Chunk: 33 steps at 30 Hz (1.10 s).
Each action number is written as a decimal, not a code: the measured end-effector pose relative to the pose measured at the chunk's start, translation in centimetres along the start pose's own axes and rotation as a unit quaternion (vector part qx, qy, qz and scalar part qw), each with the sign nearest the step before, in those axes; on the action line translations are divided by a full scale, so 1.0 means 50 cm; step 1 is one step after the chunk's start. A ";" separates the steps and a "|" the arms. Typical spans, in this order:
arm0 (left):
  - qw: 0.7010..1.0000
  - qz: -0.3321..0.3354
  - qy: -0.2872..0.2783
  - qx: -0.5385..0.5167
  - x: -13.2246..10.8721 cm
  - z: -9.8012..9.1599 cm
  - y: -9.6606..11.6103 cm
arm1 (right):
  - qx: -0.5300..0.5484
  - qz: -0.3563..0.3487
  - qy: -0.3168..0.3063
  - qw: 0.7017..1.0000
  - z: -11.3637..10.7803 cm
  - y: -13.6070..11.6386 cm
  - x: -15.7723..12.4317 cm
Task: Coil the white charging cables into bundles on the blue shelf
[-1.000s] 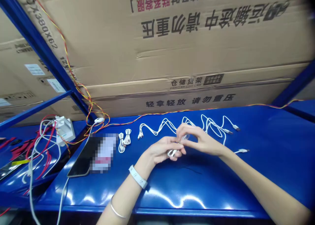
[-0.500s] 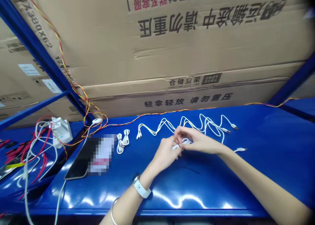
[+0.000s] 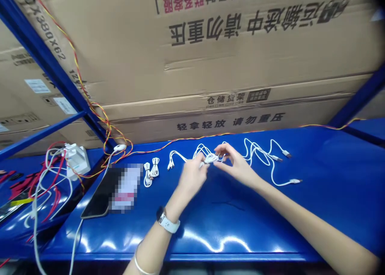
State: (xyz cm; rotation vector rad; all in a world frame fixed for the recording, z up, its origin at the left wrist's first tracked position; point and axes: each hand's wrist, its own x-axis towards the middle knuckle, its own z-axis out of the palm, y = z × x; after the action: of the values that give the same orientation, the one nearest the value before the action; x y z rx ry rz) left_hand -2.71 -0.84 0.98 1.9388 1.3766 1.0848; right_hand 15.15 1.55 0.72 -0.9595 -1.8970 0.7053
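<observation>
A coiled white USB cable (image 3: pixel 212 158) is pinched at its left end by my left hand (image 3: pixel 192 174), with something dark round the bundle near the fingers. My right hand (image 3: pixel 236 164) is at the other end of the coil. Its thumb and fingers are spread around the loops, and whether they touch the cable is hard to see. Behind both hands, several loose white cables (image 3: pixel 261 154) stretch across the blue shelf (image 3: pixel 258 231), partly hidden by the hands. To the left lie two bundled white cables (image 3: pixel 147 174), folded and bound.
A dark phone or tablet (image 3: pixel 98 199) lies at the left beside a blurred-out patch. A white charger block (image 3: pixel 77 162) sits among red and white wires further left. Thin dark strands (image 3: pixel 230 205) lie in front of the hands. Large cardboard boxes (image 3: pixel 210 66) stand behind.
Both hands have moved a little up and away from me with the coiled cable. My right hand's fingers have opened away from the coil, and more of it shows.
</observation>
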 end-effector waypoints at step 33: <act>0.844 -0.106 0.109 0.514 0.039 -0.119 -0.135 | -0.355 -0.050 -0.033 0.933 0.010 0.077 -0.011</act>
State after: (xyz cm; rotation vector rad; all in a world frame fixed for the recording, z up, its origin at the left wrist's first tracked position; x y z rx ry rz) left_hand -10.89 3.12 -0.46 2.2513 2.5962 0.4456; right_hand 16.19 3.11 -2.73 -1.2649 -2.2910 -0.0408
